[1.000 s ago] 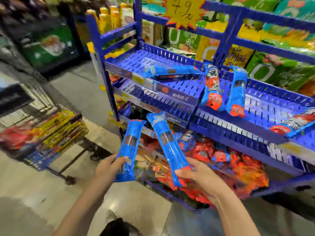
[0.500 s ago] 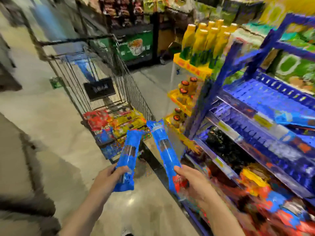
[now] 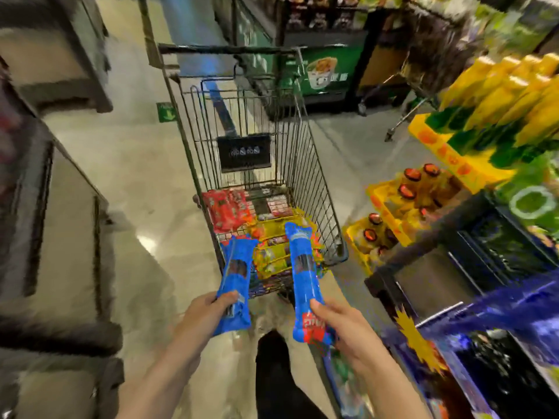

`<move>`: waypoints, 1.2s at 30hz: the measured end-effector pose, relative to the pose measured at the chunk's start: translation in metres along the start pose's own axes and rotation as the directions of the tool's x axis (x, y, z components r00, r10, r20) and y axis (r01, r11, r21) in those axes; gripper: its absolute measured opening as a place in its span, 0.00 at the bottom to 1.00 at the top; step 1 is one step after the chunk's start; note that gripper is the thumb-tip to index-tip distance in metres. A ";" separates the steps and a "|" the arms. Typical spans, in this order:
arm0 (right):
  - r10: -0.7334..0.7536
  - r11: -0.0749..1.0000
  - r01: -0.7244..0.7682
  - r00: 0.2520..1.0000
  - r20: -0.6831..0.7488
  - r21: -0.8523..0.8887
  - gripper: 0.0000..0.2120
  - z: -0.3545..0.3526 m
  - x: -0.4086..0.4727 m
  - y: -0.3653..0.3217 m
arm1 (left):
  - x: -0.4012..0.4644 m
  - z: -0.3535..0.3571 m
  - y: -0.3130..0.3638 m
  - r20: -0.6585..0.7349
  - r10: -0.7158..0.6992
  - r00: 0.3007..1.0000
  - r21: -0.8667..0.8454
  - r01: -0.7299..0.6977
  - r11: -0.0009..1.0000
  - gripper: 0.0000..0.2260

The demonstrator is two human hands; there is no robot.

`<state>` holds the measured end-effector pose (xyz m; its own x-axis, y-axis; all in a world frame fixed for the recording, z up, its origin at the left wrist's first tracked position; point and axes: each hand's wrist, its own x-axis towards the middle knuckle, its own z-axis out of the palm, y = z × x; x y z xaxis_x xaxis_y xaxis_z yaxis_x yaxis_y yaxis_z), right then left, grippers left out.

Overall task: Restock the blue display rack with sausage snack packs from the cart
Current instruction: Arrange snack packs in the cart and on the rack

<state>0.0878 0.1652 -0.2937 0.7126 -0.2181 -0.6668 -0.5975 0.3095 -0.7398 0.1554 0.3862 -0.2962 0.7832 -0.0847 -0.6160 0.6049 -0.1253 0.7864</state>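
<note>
Two long, narrow blue plastic sausage snack packs are held upright over the near end of the wire shopping cart (image 3: 314, 189). The left pack (image 3: 236, 282) is gripped near its lower end by the left hand (image 3: 208, 313), thumb curled across its front. The right pack (image 3: 304, 276) is pinched at its red-printed bottom by the right hand (image 3: 338, 322), thumb on the front face. Judging by their look, the packs are light, the film glossy and somewhat slippery, the contents firm enough to stand unsupported. A hold lower down or mid-length, across the firm core rather than the flat crimped seal, seems safest. More red and yellow packs (image 3: 266, 237) lie in the cart. The blue display rack (image 3: 496, 306) stands at right, blurred.
</note>
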 end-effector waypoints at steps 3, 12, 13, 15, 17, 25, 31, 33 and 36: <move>0.016 0.988 -0.018 1.000 -0.014 -0.154 0.07 0.013 0.057 -0.026 | 0.042 0.009 0.016 -0.062 -0.039 0.997 -0.038 0.037 0.999 0.09; 0.116 0.823 -0.107 0.993 -0.019 -0.559 0.11 0.067 0.222 -0.050 | 0.168 0.044 0.036 -0.241 -0.161 0.957 -0.004 0.165 0.986 0.07; 0.126 0.794 -0.120 0.992 -0.032 -0.596 0.09 0.073 0.237 -0.045 | 0.184 0.046 0.030 -0.252 -0.178 0.951 0.022 0.190 0.982 0.11; 0.125 0.744 -0.136 0.990 -0.063 -0.655 0.10 0.089 0.253 -0.046 | 0.215 0.047 0.013 -0.276 -0.226 0.934 0.059 0.251 0.966 0.13; 0.138 0.708 -0.133 0.989 -0.048 -0.693 0.12 0.101 0.271 -0.043 | 0.236 0.051 0.002 -0.301 -0.271 0.915 0.104 0.313 0.944 0.13; 0.058 0.404 -0.118 0.993 -0.104 -0.907 0.16 0.122 0.329 -0.021 | 0.297 0.064 -0.032 -0.412 -0.409 0.814 0.085 0.481 0.873 0.12; 0.066 0.327 -0.114 0.993 -0.097 -0.938 0.15 0.129 0.344 -0.001 | 0.315 0.068 -0.060 -0.467 -0.419 0.779 0.057 0.499 0.865 0.08; 0.080 0.330 -0.114 0.993 -0.092 -0.937 0.11 0.130 0.346 0.002 | 0.318 0.069 -0.065 -0.471 -0.444 0.762 0.014 0.510 0.860 0.05; 0.043 0.283 -0.094 0.995 -0.085 -0.955 0.12 0.131 0.350 0.006 | 0.322 0.070 -0.073 -0.482 -0.460 0.746 -0.025 0.513 0.858 0.04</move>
<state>0.3818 0.2120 -0.5193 0.6524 -0.2826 -0.7032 -0.5867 -0.7757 -0.2326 0.3535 0.2990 -0.5547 0.3748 0.4708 -0.7987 0.9246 -0.1259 0.3596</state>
